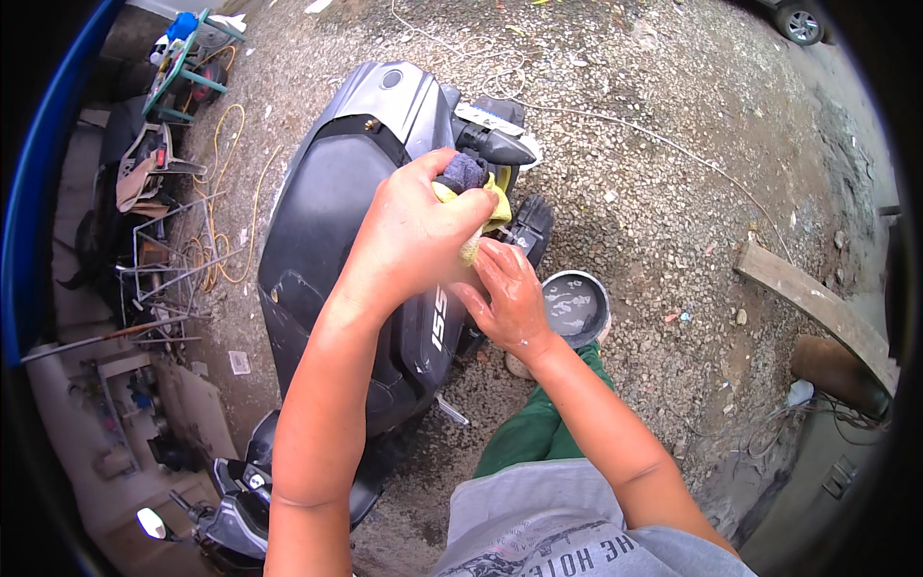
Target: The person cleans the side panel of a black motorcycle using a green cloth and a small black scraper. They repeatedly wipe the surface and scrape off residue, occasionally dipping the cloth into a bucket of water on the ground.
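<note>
My left hand (419,219) is closed around a bunched cloth, with a dark blue-grey part (465,171) and a yellow part (500,204) sticking out past the fingers. Just below it, my wet right hand (510,300) is half curled, thumb and fingers apart. Its fingertips are at the cloth's lower yellow end; whether they touch is hard to make out. Both hands are above the side of a motor scooter with a long black seat (332,207) and a silver-grey tail panel (389,96). A dark bucket (577,306) of cloudy water stands beside my right hand.
Gravel (663,212) covers the ground. Metal frames (163,260), a yellow cord (217,240) and a green stand (187,77) are at the left. A second scooter's handlebar (216,510) shows at lower left. A wooden plank (817,313) lies at right, with a car wheel (800,24) far right.
</note>
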The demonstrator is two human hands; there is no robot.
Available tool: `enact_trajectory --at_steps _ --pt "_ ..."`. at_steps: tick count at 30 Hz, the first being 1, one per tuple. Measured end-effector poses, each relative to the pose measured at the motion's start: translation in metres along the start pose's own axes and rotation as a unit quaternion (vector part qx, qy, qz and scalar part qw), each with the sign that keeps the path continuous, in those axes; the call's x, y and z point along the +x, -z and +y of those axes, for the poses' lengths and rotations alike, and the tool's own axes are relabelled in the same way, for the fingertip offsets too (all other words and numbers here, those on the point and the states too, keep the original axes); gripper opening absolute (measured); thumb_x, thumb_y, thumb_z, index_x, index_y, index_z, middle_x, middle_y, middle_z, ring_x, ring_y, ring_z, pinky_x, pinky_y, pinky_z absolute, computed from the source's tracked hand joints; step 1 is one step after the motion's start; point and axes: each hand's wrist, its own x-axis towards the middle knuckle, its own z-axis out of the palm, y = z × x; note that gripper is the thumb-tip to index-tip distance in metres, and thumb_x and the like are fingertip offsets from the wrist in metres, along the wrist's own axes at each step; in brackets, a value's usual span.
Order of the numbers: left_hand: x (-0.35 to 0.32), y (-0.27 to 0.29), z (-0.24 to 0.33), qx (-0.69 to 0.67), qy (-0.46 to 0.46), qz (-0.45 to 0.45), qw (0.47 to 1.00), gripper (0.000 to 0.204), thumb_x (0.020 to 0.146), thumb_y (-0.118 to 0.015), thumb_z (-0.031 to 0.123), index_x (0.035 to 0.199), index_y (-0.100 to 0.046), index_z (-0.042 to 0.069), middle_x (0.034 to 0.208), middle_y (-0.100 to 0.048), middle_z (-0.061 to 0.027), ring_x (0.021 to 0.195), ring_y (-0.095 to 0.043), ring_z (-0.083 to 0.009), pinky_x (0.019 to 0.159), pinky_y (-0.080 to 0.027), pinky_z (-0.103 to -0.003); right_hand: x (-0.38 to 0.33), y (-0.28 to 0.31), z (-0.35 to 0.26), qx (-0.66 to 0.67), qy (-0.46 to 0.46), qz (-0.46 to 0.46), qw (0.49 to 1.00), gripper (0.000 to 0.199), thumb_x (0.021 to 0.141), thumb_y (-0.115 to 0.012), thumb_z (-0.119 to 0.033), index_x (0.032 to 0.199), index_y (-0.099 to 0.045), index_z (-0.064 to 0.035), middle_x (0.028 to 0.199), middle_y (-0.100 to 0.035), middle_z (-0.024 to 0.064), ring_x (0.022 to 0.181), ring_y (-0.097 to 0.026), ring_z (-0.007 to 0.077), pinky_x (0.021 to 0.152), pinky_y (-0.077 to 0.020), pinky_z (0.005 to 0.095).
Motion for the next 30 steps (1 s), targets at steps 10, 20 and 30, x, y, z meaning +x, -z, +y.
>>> enact_trajectory --at_steps 10,20,30 --pt "-0.003 0.016 -0.011 -0.144 -0.006 0.003 0.990 0.020 0.092 -0.071 0.015 0.107 -0.066 0.001 0.093 -0.070 -0.0029 0.077 -0.064 -0.0079 0.068 -0.052 -0.026 0.002 -0.002 -0.004 0.024 0.012 0.001 1.000 0.053 0.081 -0.079 -0.017 0.129 -0.061 -0.0025 0.129 -0.062 0.0133 0.114 -0.060 0.0372 0.099 -0.0498 0.0463" --pt "-0.017 0.035 -0.086 -0.424 0.036 -0.040 0.904 0.048 0.105 -0.051 0.039 0.128 -0.060 -0.002 0.105 -0.071 -0.0154 0.090 -0.072 -0.0225 0.063 -0.063 -0.036 0.041 -0.008 0.016 0.025 0.009 0.060 0.998 0.050 0.086 -0.079 -0.018 0.129 -0.061 -0.0011 0.127 -0.064 0.0170 0.117 -0.060 0.0366 0.101 -0.0487 0.0454" --pt "0.011 0.036 -0.097 -0.572 0.057 -0.242 0.782 0.070 0.107 -0.037 0.055 0.141 -0.056 -0.004 0.129 -0.067 -0.0254 0.107 -0.071 -0.0425 0.082 -0.063 -0.058 0.064 -0.018 0.032 0.100 -0.051 0.118 0.987 0.050 0.090 -0.075 -0.014 0.134 -0.058 -0.0011 0.132 -0.060 0.0212 0.122 -0.057 0.0406 0.106 -0.0452 0.0471"
